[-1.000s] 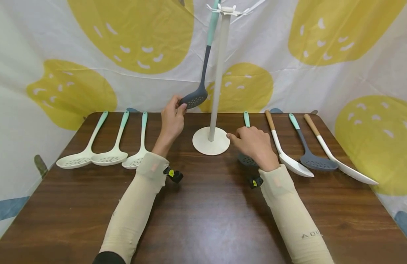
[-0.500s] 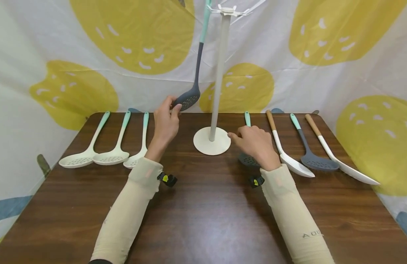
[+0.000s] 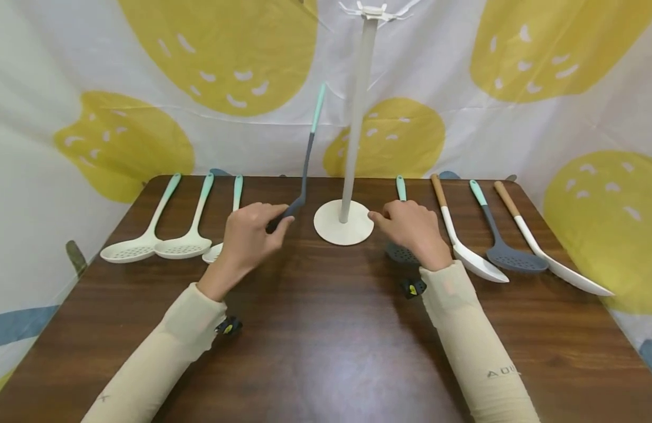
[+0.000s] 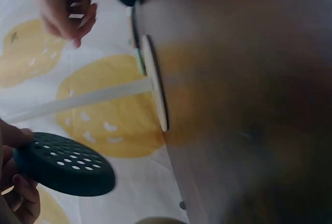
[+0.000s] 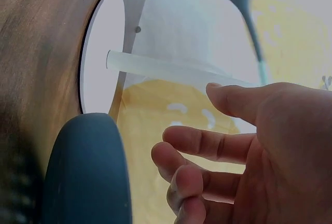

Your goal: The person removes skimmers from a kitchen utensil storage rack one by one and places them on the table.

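Note:
My left hand (image 3: 248, 235) pinches a dark grey skimmer (image 3: 307, 161) by its perforated bowl, left of the white stand. The mint handle points up, leaning slightly right. In the left wrist view, thumb and fingers hold the rim of the perforated head (image 4: 67, 167), which hangs above the table. My right hand (image 3: 414, 226) hovers over another dark grey skimmer (image 3: 401, 254) lying on the table, hiding part of it. Its fingers curl loosely around nothing in the right wrist view, near the stand's pole (image 5: 166, 71).
The white stand (image 3: 357, 111) has hooks on top and a round base (image 3: 328, 229). Several cream skimmers (image 3: 181, 245) with mint handles lie left. On the right are a white ladle-like spoon (image 3: 476, 261), a grey skimmer (image 3: 516, 258) and a white wooden-handled utensil (image 3: 574, 276). A patterned cloth hangs behind.
My left hand has lowered the skimmer and moved it left, away from the stand's hooks; its handle top now sits well below them. The right hand has stayed nearly still.

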### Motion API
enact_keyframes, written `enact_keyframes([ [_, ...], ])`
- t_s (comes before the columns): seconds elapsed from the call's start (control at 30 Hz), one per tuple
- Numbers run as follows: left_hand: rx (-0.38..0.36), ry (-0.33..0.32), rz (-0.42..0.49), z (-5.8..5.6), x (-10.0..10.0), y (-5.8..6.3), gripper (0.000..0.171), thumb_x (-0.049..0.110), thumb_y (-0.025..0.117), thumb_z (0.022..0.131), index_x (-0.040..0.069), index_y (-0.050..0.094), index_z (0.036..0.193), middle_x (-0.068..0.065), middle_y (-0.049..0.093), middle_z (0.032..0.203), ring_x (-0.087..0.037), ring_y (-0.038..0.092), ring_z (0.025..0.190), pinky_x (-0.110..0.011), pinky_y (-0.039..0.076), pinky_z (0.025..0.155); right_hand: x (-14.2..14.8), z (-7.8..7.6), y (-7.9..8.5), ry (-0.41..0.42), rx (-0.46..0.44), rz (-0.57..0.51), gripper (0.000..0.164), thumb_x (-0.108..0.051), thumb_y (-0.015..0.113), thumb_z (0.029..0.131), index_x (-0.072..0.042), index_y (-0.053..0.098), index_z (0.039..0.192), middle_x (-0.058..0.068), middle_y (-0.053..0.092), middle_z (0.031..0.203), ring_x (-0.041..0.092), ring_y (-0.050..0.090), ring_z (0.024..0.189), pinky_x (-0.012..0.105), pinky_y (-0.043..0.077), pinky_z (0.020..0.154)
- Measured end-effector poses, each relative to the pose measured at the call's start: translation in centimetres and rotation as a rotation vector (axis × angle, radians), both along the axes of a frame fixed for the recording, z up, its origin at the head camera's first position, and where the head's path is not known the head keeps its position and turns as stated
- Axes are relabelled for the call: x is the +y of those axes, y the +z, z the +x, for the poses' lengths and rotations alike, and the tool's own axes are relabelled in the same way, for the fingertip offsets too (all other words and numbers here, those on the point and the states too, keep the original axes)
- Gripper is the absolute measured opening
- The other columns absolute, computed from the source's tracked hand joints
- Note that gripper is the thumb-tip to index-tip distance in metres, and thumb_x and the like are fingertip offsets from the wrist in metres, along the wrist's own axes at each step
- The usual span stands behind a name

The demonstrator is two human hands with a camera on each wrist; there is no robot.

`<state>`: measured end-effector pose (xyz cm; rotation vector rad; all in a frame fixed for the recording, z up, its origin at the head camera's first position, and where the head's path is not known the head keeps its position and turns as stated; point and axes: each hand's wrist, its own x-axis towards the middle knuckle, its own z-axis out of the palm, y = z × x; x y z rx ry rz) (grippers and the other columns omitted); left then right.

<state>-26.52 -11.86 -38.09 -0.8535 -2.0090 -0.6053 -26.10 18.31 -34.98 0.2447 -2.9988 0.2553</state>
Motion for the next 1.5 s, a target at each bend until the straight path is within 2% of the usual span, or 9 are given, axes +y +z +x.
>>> enact_keyframes([
  [0.13,0.007,0.010,-0.125,1.6,-0.2,-0.5,0.018,0.020,0.069,0.080,0.005,0.076,0.088,-0.002,0.064,0.068,-0.018,0.056,0.058,-0.035,0.046,0.048,0.4,-0.1,-0.2,0.005,-0.002,0.001,0.051,-0.054,0.043,0.096,-0.015,0.048,0.064,-0.001,0.033,0.053,0.016,0.030,0.046,0.030,0.024,0.041],
  [0.3,-0.021,0.036,-0.225,2.7,0.3,-0.9,0.018,0.019,0.068,0.079,0.003,0.075,0.086,-0.002,0.060,0.065,-0.019,0.055,0.054,-0.035,0.046,0.048,1.0,-0.1,-0.5,-0.004,0.001,0.009,0.051,-0.054,0.044,0.096,-0.015,0.048,0.064,-0.001,0.034,0.052,0.016,0.031,0.045,0.030,0.024,0.041],
  [0.4,-0.026,0.065,-0.283,3.2,0.9,-1.2,0.013,0.019,0.067,0.079,0.007,0.072,0.076,0.001,0.053,0.060,-0.018,0.051,0.049,-0.034,0.043,0.044,1.2,-0.1,-0.6,-0.004,-0.007,0.011,0.051,-0.055,0.044,0.095,-0.015,0.048,0.063,-0.002,0.034,0.051,0.015,0.030,0.045,0.030,0.024,0.041],
  [0.5,-0.028,0.100,-0.332,3.4,1.5,-1.5,0.016,0.020,0.065,0.078,0.012,0.061,0.064,0.003,0.045,0.056,-0.019,0.047,0.044,-0.035,0.039,0.039,1.3,0.0,-0.7,-0.001,-0.012,0.008,0.051,-0.055,0.044,0.095,-0.015,0.048,0.062,-0.002,0.033,0.051,0.015,0.029,0.044,0.030,0.023,0.040],
  [0.73,-0.095,0.184,-0.423,2.6,3.0,-1.6,0.027,0.017,0.062,0.075,0.017,0.045,0.053,0.002,0.043,0.054,-0.021,0.042,0.041,-0.036,0.036,0.036,1.5,0.1,-0.5,-0.003,-0.016,0.006,0.051,-0.053,0.045,0.095,-0.015,0.049,0.062,-0.002,0.035,0.051,0.016,0.031,0.044,0.031,0.025,0.040],
  [0.93,-0.165,0.200,-0.516,1.1,4.4,-1.4,0.030,0.008,0.054,0.071,0.019,0.040,0.047,0.002,0.040,0.052,-0.019,0.041,0.041,-0.037,0.034,0.034,1.8,0.2,-0.4,-0.006,-0.011,0.006,0.050,-0.053,0.046,0.095,-0.015,0.049,0.062,-0.002,0.034,0.051,0.016,0.032,0.044,0.031,0.026,0.041],
  [1.1,-0.179,0.228,-0.614,0.3,5.3,-1.4,0.027,0.004,0.052,0.069,0.018,0.043,0.048,0.000,0.041,0.051,-0.019,0.044,0.044,-0.038,0.038,0.037,1.8,0.2,-0.6,-0.006,-0.017,0.002,0.050,-0.053,0.046,0.095,-0.015,0.050,0.063,-0.002,0.035,0.051,0.015,0.032,0.045,0.031,0.026,0.041],
  [1.3,-0.212,0.271,-0.733,-0.2,5.7,-1.5,0.019,0.003,0.056,0.072,0.015,0.057,0.057,-0.001,0.049,0.054,-0.020,0.049,0.047,-0.038,0.042,0.041,1.6,0.1,-0.5,-0.004,-0.009,-0.003,0.050,-0.053,0.047,0.095,-0.015,0.048,0.062,-0.002,0.033,0.050,0.014,0.028,0.043,0.029,0.023,0.040],
  [1.5,-0.275,0.277,-0.718,-0.3,5.6,-1.8,0.021,0.004,0.055,0.075,0.014,0.056,0.056,-0.002,0.049,0.053,-0.021,0.049,0.047,-0.039,0.042,0.040,1.5,0.0,-0.4,-0.014,-0.006,0.006,0.050,-0.054,0.046,0.095,-0.014,0.049,0.064,-0.002,0.032,0.051,0.015,0.028,0.044,0.029,0.023,0.040],
])
